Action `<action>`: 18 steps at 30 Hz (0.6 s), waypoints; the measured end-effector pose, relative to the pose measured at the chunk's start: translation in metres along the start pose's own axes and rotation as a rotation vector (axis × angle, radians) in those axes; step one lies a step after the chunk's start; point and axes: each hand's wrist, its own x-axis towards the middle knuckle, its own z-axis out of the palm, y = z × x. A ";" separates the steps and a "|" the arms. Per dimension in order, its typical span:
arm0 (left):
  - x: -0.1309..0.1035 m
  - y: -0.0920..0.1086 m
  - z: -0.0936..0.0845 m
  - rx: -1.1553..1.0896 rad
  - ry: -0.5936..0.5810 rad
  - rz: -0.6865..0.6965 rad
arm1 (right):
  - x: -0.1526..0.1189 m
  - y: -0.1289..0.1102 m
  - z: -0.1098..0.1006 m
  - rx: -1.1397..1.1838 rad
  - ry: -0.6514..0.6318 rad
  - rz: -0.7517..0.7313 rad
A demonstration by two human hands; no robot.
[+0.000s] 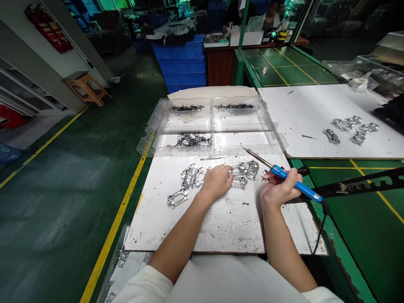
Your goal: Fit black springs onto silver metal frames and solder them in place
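My right hand grips a soldering iron by its blue handle, its thin metal tip pointing up and left above the white work board. My left hand reaches into a row of shiny silver frame parts, with its fingers curled down on one at the right side of the hand. The fingertips are partly hidden. Left of that hand lie more silver frame parts, and one silver part rests nearer to me. Metal tweezers lie behind the hand.
Beyond the parts stands a clear compartment tray with small black pieces. On the right, another white board carries several silver parts. A black slotted metal bar juts in from the right. Blue crates are stacked behind.
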 end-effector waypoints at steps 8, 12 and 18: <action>0.012 0.012 0.019 0.140 -0.113 -0.054 | 0.002 0.001 0.000 0.010 0.012 0.002; 0.013 0.004 0.007 0.206 -0.105 -0.055 | 0.001 0.000 0.001 0.033 0.017 0.014; 0.012 -0.007 -0.020 0.174 -0.084 -0.126 | 0.001 0.000 0.000 0.042 -0.002 0.037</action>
